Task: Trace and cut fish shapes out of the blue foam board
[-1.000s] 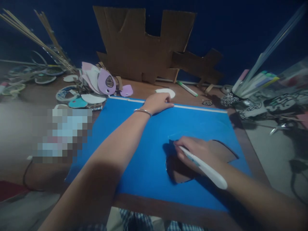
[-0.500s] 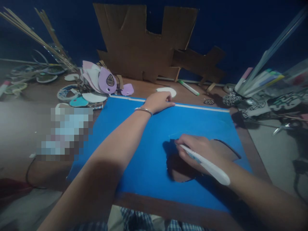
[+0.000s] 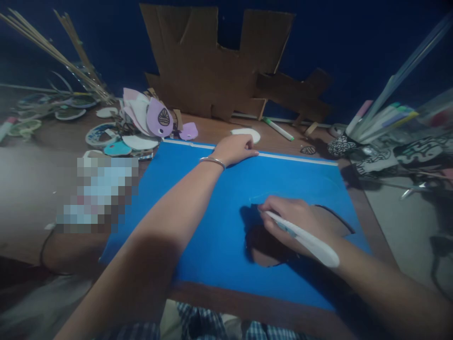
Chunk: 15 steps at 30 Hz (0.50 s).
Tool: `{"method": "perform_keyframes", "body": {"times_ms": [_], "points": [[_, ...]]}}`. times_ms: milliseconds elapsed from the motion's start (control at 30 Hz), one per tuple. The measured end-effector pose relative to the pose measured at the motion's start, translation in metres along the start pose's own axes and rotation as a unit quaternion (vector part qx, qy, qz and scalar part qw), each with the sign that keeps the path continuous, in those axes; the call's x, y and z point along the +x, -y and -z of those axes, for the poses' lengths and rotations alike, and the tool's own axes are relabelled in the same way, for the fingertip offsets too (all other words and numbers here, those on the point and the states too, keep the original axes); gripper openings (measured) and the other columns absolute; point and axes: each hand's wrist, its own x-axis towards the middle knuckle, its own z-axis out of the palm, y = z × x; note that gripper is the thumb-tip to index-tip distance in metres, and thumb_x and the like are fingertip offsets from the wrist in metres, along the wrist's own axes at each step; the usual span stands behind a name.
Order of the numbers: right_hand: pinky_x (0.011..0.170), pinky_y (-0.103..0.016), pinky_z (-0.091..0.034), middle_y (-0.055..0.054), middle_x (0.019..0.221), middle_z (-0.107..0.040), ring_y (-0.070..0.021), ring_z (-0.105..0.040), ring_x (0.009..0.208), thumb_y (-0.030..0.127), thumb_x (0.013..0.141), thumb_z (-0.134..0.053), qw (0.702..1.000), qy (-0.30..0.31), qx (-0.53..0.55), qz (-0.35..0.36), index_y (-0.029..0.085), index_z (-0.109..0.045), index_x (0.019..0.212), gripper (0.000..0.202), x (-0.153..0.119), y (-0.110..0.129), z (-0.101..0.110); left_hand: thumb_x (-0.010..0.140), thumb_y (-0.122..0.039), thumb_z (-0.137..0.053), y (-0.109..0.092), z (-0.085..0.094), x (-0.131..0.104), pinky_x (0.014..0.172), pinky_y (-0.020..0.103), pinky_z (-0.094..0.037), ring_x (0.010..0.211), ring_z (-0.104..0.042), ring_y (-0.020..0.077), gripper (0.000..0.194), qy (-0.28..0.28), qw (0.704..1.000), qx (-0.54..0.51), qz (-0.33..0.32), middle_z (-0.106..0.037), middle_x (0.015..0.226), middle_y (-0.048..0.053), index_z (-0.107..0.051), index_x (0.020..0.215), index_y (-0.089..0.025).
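In the head view, a white pen-shaped tool is gripped by the closed fingers of the right hand. Its tip is set down on the blue sheet at the upper left edge of a dark cut-out hole in that sheet. Whether the tool is a craft knife or a marker cannot be told in this dim light. A faint traced line is seen on the sheet just beyond the fingertips.

The left hand is laid flat on the far edge of the sheet, fingers stretched and holding nothing. A thin bracelet is worn on its wrist. A white disc lies just beyond those fingers on the worktop.

Against the pictures of a second ago, little has been altered. The tool's tip has been kept at the same spot by the hole, the right wrist has turned slightly, and the left hand has been held in place. A slow, careful stroke along the outline is suggested, with the sheet kept pinned.

Paper cut-outs lie well to the left of the left hand, cardboard stands behind it, and markers stand far to the right.
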Motion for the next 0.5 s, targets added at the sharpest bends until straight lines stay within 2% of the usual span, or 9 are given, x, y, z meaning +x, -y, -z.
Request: {"method": "perform_keyframes", "body": {"times_ms": [200, 500], "points": [[0.042, -0.022, -0.032, -0.002, 0.063, -0.058, -0.0107, -0.05, 0.046, 0.021, 0.083, -0.04, 1.0, -0.012, -0.006, 0.021, 0.02, -0.049, 0.074, 0.013, 0.0019, 0.0012, 0.0028, 0.076, -0.049, -0.054, -0.0009, 0.0014, -0.0012, 0.058, 0.027, -0.033, 0.075, -0.054, 0.0171, 0.03, -0.002, 1.0, 0.004, 0.004, -0.064, 0.089, 0.002, -0.059, 0.087, -0.021], [0.043, -0.022, -0.033, -0.003, 0.065, -0.06, -0.0115, -0.051, 0.047, 0.024, 0.083, -0.039, 1.0, -0.003, 0.0, 0.006, 0.02, -0.049, 0.072, 0.014, 0.0017, 0.0042, 0.0066, 0.076, -0.049, -0.055, -0.002, 0.0017, -0.0016, 0.058, 0.027, -0.033, 0.074, -0.055, 0.0173, 0.03, 0.003, 1.0, 0.003, 0.011, -0.064, 0.089, 0.002, -0.058, 0.087, -0.021]]}}
